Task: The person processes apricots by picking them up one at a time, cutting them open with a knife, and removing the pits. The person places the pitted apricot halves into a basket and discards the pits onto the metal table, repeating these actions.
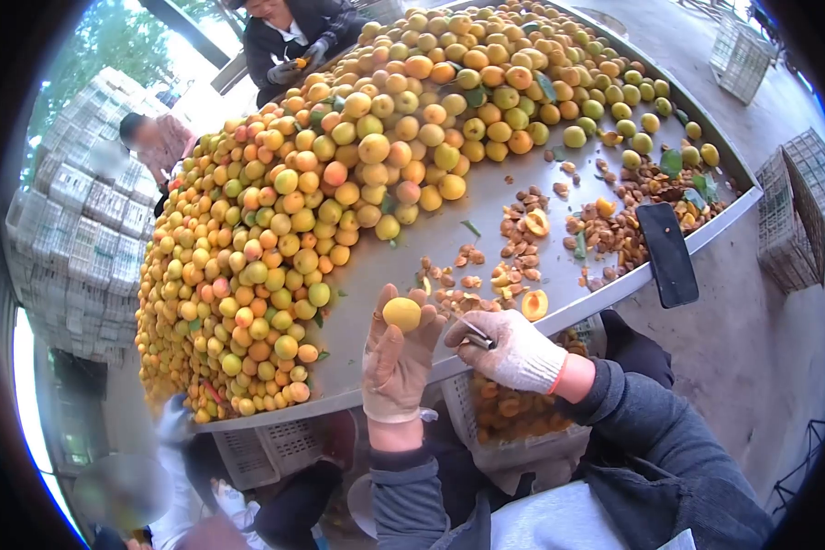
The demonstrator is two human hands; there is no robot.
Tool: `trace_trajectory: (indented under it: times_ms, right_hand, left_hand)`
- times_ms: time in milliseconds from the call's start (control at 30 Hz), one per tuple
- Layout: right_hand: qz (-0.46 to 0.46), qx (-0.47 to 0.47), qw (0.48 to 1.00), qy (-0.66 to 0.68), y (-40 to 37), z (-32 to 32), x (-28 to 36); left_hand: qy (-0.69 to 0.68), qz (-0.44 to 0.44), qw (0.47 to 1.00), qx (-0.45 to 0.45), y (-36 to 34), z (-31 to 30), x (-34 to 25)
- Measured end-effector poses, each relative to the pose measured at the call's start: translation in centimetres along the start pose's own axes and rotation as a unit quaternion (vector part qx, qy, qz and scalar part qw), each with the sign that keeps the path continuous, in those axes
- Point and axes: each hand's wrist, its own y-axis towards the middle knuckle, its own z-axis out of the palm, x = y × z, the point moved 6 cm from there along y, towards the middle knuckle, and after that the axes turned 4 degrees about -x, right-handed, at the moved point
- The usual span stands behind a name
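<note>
My left hand (398, 359), in a stained pale glove, holds a whole yellow apricot (401, 313) in its fingers above the metal table's (339, 398) near edge. Just to the right, my right hand (513, 351), in a white knitted glove, is closed on a small metal knife (477, 335), its tip pointing toward the apricot. A gap separates the knife from the fruit. Beyond my hands lie a cut apricot half (534, 304) and scattered brown pits (521, 249). A large heap of apricots (275, 220) covers the left and far parts of the table.
A black phone (667, 255) rests on the table's right rim. Below the near edge stands a crate of apricot pieces (513, 408). Crates (797, 211) stand at the right. A person (293, 41) works across the table; a co-worker's gloved hand (174, 420) is at the left corner.
</note>
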Motion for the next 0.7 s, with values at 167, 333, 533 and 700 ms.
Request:
trace_trajectory:
  times_ms: [167,333,533,700]
  right_hand:
    - [-0.028,-0.022,0.997,-0.068,-0.2,-0.9,0.5]
    - [0.014,-0.018,0.998,-0.061,0.1,-0.6,-0.1]
    - [0.031,-0.011,0.999,0.035,0.1,0.4,-1.1]
    - [0.022,-0.023,0.997,-0.071,0.3,-0.2,-0.3]
  left_hand:
    - [-0.069,-0.032,0.997,0.027,1.2,-1.7,3.4]
    - [-0.062,-0.067,0.996,0.001,1.2,-1.2,4.4]
    - [0.078,-0.014,0.997,-0.002,0.1,0.9,3.4]
    - [0.12,-0.008,0.992,0.033,-0.1,0.6,3.5]
